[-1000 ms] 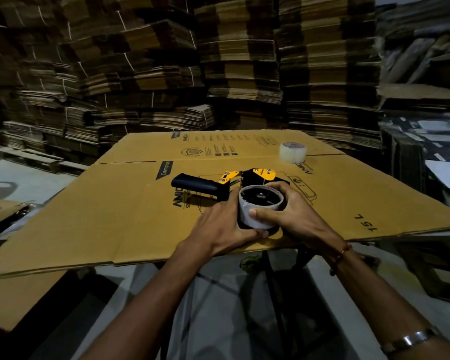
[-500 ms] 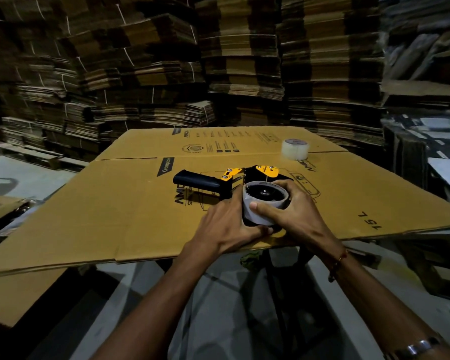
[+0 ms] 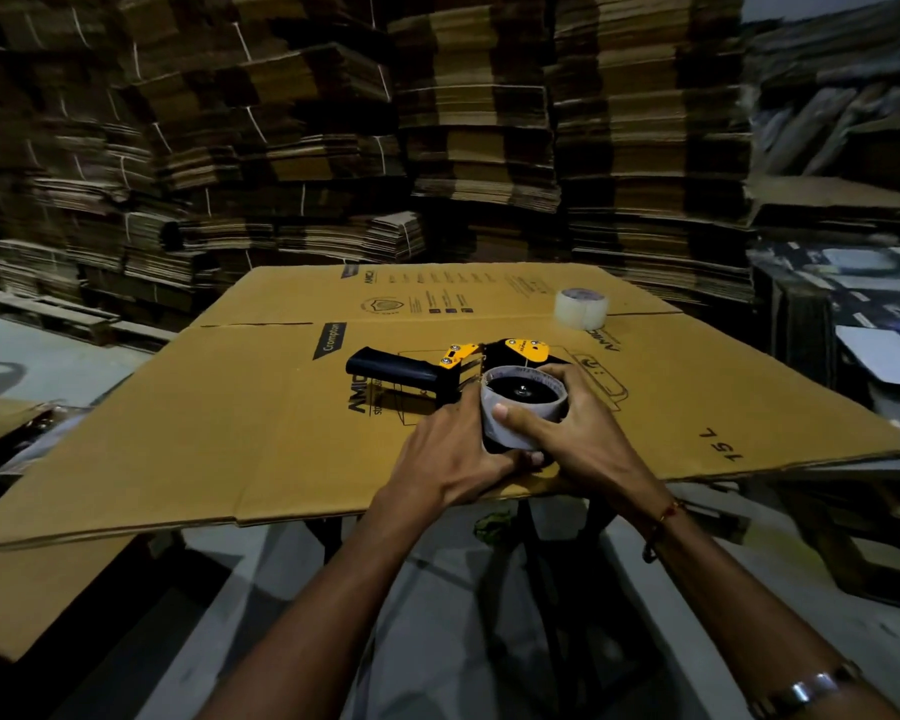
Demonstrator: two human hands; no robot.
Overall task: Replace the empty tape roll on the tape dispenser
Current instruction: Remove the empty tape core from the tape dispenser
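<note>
Both hands' fingers grip the bare grey cardboard tape core (image 3: 521,412) seated on the black-and-yellow pistol-grip tape dispenser (image 3: 437,371): left hand (image 3: 450,454), right hand (image 3: 583,433)

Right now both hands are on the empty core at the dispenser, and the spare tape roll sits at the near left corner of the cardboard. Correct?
Not quite. The spare tape roll sits at the far right of the cardboard, as the head view shows. The rest holds: left hand and right hand are both at the empty core on the dispenser.

Empty core (image 3: 521,407) slightly higher off dispenser (image 3: 453,371).
</note>
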